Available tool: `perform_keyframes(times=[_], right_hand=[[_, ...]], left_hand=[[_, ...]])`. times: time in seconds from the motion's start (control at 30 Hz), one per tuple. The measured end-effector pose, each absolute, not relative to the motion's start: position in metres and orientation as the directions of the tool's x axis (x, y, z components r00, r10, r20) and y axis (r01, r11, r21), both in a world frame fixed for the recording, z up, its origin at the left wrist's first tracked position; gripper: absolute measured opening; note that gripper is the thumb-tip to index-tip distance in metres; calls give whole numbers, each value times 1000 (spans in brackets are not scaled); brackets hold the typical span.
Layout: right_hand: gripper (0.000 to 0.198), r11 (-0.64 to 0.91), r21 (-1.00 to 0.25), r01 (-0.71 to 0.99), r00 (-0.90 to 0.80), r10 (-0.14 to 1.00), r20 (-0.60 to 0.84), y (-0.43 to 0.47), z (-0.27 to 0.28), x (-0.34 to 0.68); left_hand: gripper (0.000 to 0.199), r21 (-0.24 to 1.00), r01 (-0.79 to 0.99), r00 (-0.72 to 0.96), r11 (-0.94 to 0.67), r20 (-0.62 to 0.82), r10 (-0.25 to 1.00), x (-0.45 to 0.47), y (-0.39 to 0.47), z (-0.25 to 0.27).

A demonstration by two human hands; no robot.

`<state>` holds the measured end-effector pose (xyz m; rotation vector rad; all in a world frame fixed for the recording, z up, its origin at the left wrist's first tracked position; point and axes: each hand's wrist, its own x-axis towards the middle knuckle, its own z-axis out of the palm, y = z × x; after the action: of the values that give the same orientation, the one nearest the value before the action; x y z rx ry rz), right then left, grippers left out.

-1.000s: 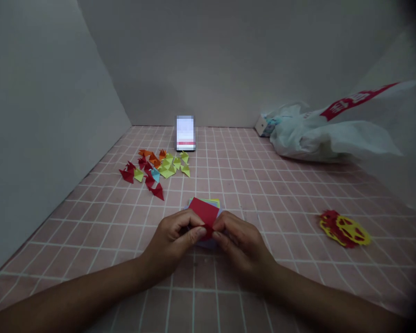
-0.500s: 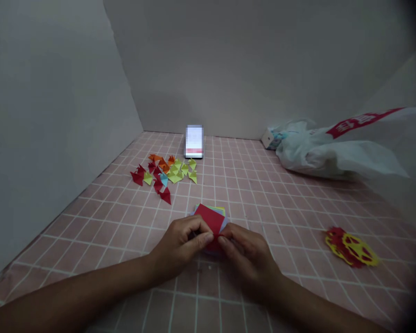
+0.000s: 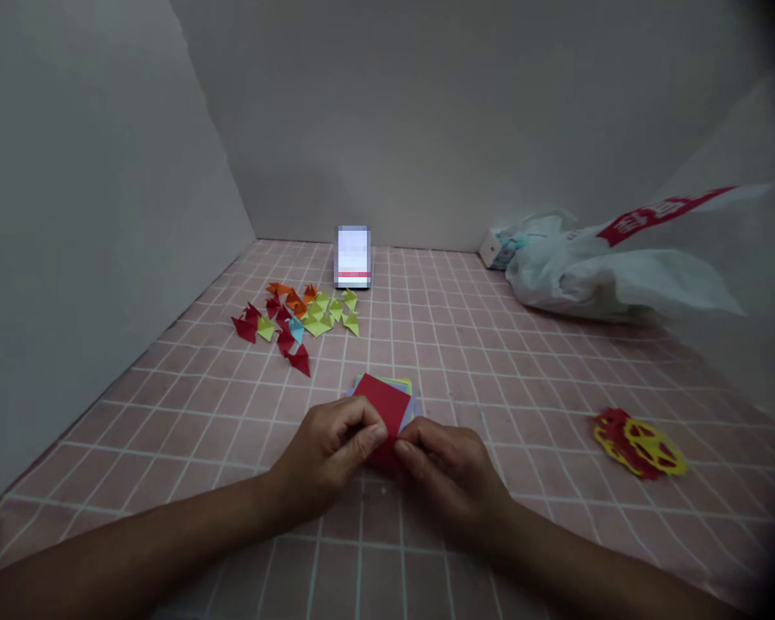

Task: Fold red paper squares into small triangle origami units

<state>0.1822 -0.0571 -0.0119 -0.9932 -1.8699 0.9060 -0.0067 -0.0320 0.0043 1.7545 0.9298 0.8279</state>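
Observation:
A square red sheet of paper (image 3: 383, 399) lies askew on top of a stack of coloured paper (image 3: 401, 381), whose yellow, green and lilac edges show. Over its near part, my left hand (image 3: 336, 448) is closed, thumb and forefinger pinched on red paper. My right hand (image 3: 458, 465) pinches red paper just beside it, its fingertips almost meeting the left ones. Red against red, I cannot make out whether this is a separate folded piece or the sheet itself. Beyond the hands, to the left, sit several small folded paper cranes (image 3: 319, 320) in red, orange, yellow-green and blue.
A lit phone (image 3: 352, 257) with a blurred screen leans near the back wall. At back right, a white plastic bag (image 3: 574, 275) lies beside a small box (image 3: 492, 248). Red and yellow paper cutouts (image 3: 642, 446) lie at right on the pink checked cloth (image 3: 530, 387).
The whole view has shifted slightly, so things appear a little further left and up. Both hands keep their pinch, with the fingertips slightly further apart.

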Motion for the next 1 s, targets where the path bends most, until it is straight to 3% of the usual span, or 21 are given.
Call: perform_keyframes(times=[0.17,0.33,0.53,0.8,1.0], right_hand=[[26,415,-840,348,-313,897,314,-56,-12,182],[25,379,-872,311,-331,903,274,-55,-13,183],[17,374,-890,261,-341,898,277,-53,-12,183],[21,366,-887,283,-376,893,249,-52,-17,183],[22,406,-855,322,-325,896,303,-54,-15,183]], left_hand=[[20,975,190,514,-119,4,858,-5,-32,1],[23,952,262,530,-161,-2,848,-7,-33,0],[18,972,212,548,-104,-31,836,-6,-32,-1],[18,874,378,585,-305,29,811,-7,-30,3],[20,917,312,618,-248,2,786,-7,-26,2]])
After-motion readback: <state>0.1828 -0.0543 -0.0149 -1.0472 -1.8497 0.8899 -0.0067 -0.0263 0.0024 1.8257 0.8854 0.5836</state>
